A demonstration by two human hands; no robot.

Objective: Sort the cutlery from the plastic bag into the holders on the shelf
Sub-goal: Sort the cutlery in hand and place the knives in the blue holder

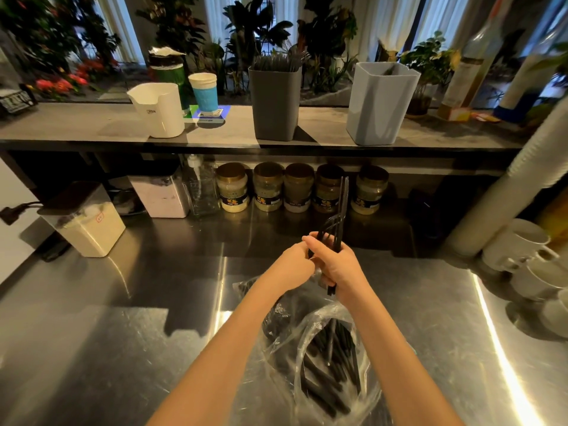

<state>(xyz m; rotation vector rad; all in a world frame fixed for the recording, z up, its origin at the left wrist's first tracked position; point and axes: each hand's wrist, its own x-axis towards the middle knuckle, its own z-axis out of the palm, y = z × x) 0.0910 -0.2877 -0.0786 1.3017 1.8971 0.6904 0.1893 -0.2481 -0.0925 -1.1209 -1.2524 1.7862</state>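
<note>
A clear plastic bag point(310, 339) with several black plastic cutlery pieces lies on the steel counter below my arms. My right hand point(338, 265) is shut on a bundle of black cutlery point(341, 207) that points up toward the shelf. My left hand point(295, 259) touches the same bundle at its lower part, where black fork tines show. On the shelf stand a white holder point(159, 112), a dark grey holder point(274, 106) full of black cutlery, and a light blue holder point(379, 103) with one piece showing.
Several jars point(267, 187), a pump bottle point(201, 186) and lidded powder containers point(89, 219) stand under the shelf. White mugs point(528, 256) and a tall cup stack point(516, 192) are at the right. A blue paper cup point(204, 92) is on the shelf.
</note>
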